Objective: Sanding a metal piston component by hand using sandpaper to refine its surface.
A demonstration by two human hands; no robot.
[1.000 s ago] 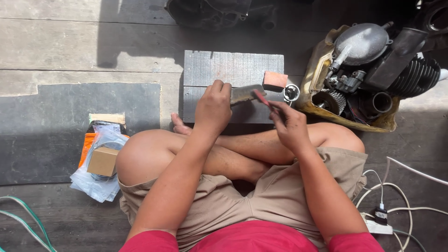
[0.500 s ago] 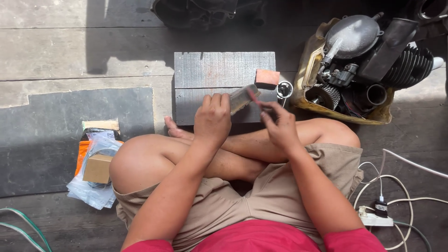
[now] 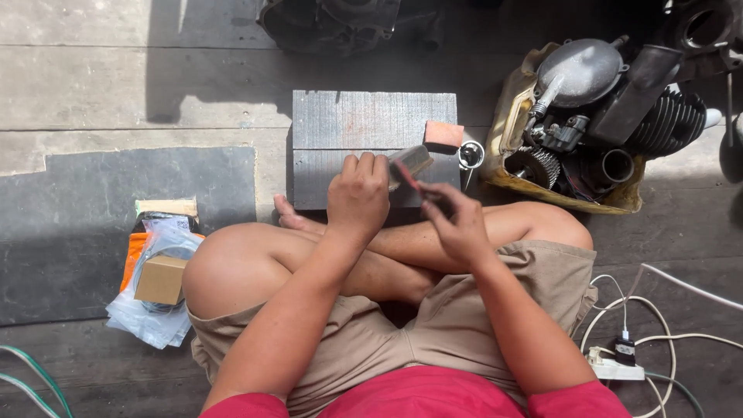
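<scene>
Head view, looking straight down on a person seated cross-legged on a wooden plank floor (image 3: 93, 85). Left hand (image 3: 357, 195): fingers curled and pressed together around one end of a small grey metal part (image 3: 412, 161), knuckles facing up. The part sits above the near edge of a grey rectangular block (image 3: 364, 124) that lies on the floor just ahead of the crossed legs; whether the part touches the block cannot be told. Right hand (image 3: 457, 220): thumb and forefinger pinch a thin red-handled tool (image 3: 409, 178), the remaining fingers folded loosely beneath. The tool's far end meets the metal part beside the left hand's fingertips.

On the block's right far corner rests a small reddish-orange pad (image 3: 444, 135). Just beside that corner, on the floor, lies a small metal ring-shaped part (image 3: 470, 154). Right of the block stands a yellowish tray (image 3: 503, 128) holding a dismantled small engine (image 3: 600, 108) with cooling fins and a gear visible.

Left of the person's knee lies a small cardboard box (image 3: 161, 279) on clear plastic bags (image 3: 147, 321), next to an orange packet (image 3: 133, 255). At lower right, white cables (image 3: 658, 325) run to a white power strip (image 3: 615, 368).
</scene>
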